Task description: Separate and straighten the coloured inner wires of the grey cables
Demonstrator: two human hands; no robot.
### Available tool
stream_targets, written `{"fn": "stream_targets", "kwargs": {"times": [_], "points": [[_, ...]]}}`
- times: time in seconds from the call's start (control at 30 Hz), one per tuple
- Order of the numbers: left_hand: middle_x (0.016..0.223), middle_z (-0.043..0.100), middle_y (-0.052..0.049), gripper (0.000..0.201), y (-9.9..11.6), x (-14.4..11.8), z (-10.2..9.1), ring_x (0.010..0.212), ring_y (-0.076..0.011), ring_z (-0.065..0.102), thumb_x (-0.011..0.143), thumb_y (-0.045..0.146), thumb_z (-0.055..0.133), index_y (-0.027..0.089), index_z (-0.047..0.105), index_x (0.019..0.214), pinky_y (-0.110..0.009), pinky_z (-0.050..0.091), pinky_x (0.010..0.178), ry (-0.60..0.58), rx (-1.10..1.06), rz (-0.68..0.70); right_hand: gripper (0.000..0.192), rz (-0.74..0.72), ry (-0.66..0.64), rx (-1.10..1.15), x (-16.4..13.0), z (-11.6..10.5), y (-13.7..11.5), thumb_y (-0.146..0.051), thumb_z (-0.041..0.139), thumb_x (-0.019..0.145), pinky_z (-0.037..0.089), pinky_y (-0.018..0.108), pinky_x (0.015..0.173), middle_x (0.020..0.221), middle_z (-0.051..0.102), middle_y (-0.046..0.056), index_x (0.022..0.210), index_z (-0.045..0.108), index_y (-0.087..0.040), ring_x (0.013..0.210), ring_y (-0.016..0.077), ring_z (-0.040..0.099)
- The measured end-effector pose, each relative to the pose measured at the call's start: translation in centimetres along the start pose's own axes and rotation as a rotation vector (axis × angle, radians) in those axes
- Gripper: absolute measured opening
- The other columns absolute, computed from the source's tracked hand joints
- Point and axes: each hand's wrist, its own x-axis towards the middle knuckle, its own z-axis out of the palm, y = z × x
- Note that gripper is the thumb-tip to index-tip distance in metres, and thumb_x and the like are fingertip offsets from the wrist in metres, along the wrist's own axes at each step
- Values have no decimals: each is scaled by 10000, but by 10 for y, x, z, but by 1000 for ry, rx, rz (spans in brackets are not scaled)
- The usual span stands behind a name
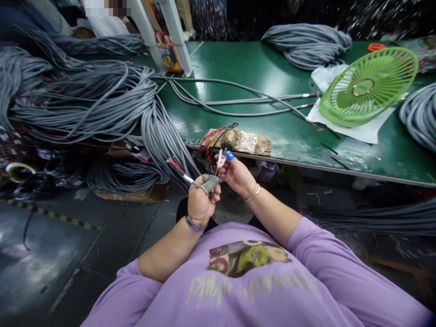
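I see a grey cable end (208,182) held just below the near edge of the green table (259,81), its stripped coloured wires (215,171) fanning up from the cut sheath. My left hand (200,203) is clenched around that cable end, thumb over the sheath, a metal watch on the wrist. My right hand (238,176) sits just beside it, touching the wires, and pinches a small pink-handled tool (221,158) between the fingers; one fingertip wears a blue cover (230,156). A bracelet circles that wrist.

Just beyond the hands, on the table's near edge, lies a brown taped block (243,141) with red and black wires looped at its left end. Left of the hands, a thick bundle of grey cables (102,100) spills off the table toward the floor. Farther across the table, two long grey cables (238,102) run to the right. A green fan grille (369,86) rests tilted on white paper at the table's right side, and another coil of grey cable (306,43) lies at the far edge.
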Motion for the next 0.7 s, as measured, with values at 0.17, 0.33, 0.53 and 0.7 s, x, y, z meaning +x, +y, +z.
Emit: {"fn": "stream_targets", "kwargs": {"times": [0.17, 0.33, 0.53, 0.7], "points": [[481, 569, 36, 253, 1, 3, 5, 332, -45, 436, 625, 321, 740, 164, 550, 679, -140, 244, 315, 16, 7, -7, 346, -70, -7, -61, 1, 1, 3, -511, 679, 770, 348, 204, 495, 661, 596, -25, 757, 610, -172, 533, 68, 451], [474, 566, 39, 235, 1, 4, 6, 332, -47, 436, 634, 308, 723, 165, 538, 665, -143, 243, 312, 28, 9, -4, 323, -139, 5, -104, 1, 2, 5, -469, 705, 755, 348, 199, 504, 659, 593, -12, 746, 652, -150, 548, 68, 459], [471, 566, 38, 234, 1, 3, 5, 331, -49, 435, 637, 308, 729, 164, 547, 673, -142, 245, 311, 23, -6, -3, 434, -140, 29, -88, 5, -1, 9, -588, 609, 805, 388, 216, 546, 697, 618, 7, 745, 648, -159, 567, 78, 481], [480, 573, 33, 238, -1, 4, 7, 334, -48, 441, 644, 309, 730, 164, 542, 666, -141, 250, 314, 15, -1, 4, 463, -3, 52, -29, 10, 2, 6, -631, 633, 764, 412, 220, 541, 679, 630, 6, 727, 628, -170, 560, 89, 498]]}}
